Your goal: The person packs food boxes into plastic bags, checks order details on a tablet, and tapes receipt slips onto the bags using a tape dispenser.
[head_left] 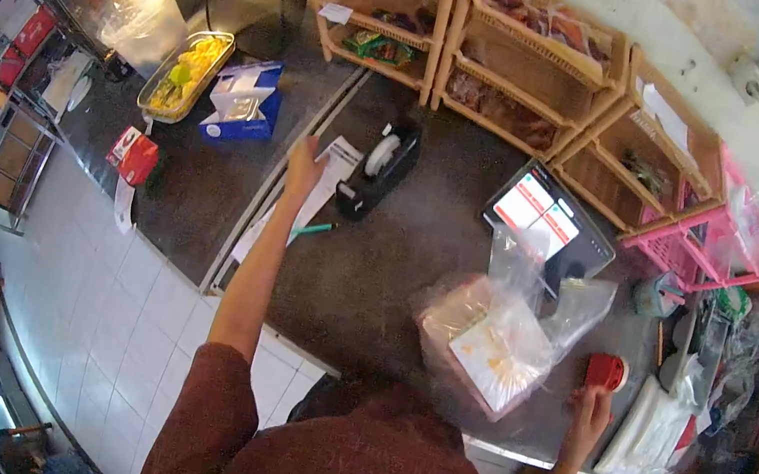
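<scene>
My left hand (305,165) is stretched forward over a long strip of printed paper (330,172), its thumb and fingers apart. Just right of it stands a black tape dispenser (381,168) with a white roll. A green pen (315,229) lies across the paper. On the right, my right hand (590,408) has its fingers closed at the near edge of a small red round object (605,371) with a pale rim, whose kind I cannot make out. Between my hands sits a clear plastic bag (487,347) holding boxes, its handles standing up.
Behind the bag lies a tablet (550,221) with a lit screen. Tan tiered racks (531,71) of packets line the back. A pink basket (695,232) and white plastic bags (644,436) are at right. At left are a blue box (245,107), a yellow-filled tray (186,76) and a red box (135,155).
</scene>
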Tool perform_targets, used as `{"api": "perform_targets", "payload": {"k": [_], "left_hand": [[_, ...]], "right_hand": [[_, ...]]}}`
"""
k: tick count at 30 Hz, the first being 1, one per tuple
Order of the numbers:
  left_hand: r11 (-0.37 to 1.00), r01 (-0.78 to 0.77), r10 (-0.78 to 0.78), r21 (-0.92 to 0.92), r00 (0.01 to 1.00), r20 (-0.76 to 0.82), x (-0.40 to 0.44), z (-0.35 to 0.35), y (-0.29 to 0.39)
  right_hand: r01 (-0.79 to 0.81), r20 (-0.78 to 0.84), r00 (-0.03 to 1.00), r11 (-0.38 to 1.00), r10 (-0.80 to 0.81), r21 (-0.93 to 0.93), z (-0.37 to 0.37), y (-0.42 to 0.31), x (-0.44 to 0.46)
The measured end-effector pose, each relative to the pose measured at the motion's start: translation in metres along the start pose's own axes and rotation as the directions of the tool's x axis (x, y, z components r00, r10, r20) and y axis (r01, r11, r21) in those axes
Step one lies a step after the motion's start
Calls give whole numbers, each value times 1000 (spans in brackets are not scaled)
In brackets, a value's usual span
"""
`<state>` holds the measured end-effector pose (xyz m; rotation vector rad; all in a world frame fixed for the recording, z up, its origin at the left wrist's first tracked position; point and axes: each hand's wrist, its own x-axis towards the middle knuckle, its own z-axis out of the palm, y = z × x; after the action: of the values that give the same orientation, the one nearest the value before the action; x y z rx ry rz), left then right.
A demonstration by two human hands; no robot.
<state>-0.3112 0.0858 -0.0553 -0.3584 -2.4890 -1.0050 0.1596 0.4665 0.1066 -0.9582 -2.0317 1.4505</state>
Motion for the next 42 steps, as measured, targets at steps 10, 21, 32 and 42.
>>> {"api": "perform_targets", "payload": {"k": [10,21,32,42], "left_hand": [[918,144,-302,369,858,416,21,20,3],[853,83,-269,516,916,298,68,-58,-115],[781,39,-146,624,982,122,68,-84,-122],[775,-182,-41,605,941,337,56,-122,-119]], "right_hand": [[116,-278,758,541,-590,-833,-72,169,36],[365,248,928,814,-278,-452,180,113,92],[296,212,952,834,-220,-465,165,118,101],[256,190,964,851,-187,-459,157,118,98]]}}
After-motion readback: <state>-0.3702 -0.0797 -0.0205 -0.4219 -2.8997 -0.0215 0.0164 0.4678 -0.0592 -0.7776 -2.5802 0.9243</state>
